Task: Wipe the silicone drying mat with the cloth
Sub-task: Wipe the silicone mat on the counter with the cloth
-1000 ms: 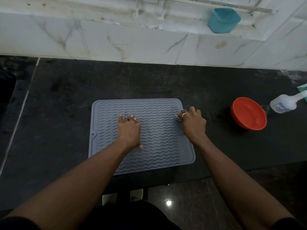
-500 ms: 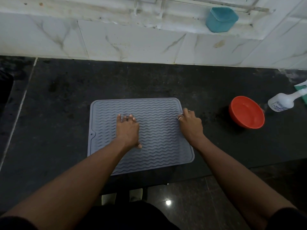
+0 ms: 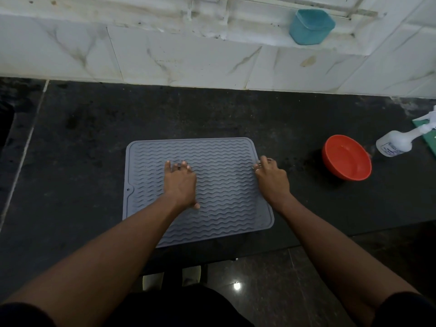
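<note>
Left hand point(image 3: 180, 185) pressed flat on the grey silicone drying mat point(image 3: 224, 185), fingers spread, palm open, gripping nothing, only pinning. Right hand point(image 3: 271, 180) curled at the mat's right edge, probably closed over the cloth point(image 3: 267, 160); only a small dark trace visible at the fingertips, so not fully sure what is inside. Mat lying flat on the dark counter point(image 3: 94, 138), near the front edge, front corner close to the drop toward the floor.

Step in hand, by judgement: a wiping stroke at its right end, or the end of one pass. Next move likely calling for a sweep leftward across the ridges, with the left hand lifted or shifted out of the way, and enough pressure kept so the mat does not slide forward.

Open room: plenty of bare counter behind and left of the mat. To the right, an orange bowl point(image 3: 346, 156) and a spray bottle point(image 3: 398, 143), well apart, not in the stroke path.
</note>
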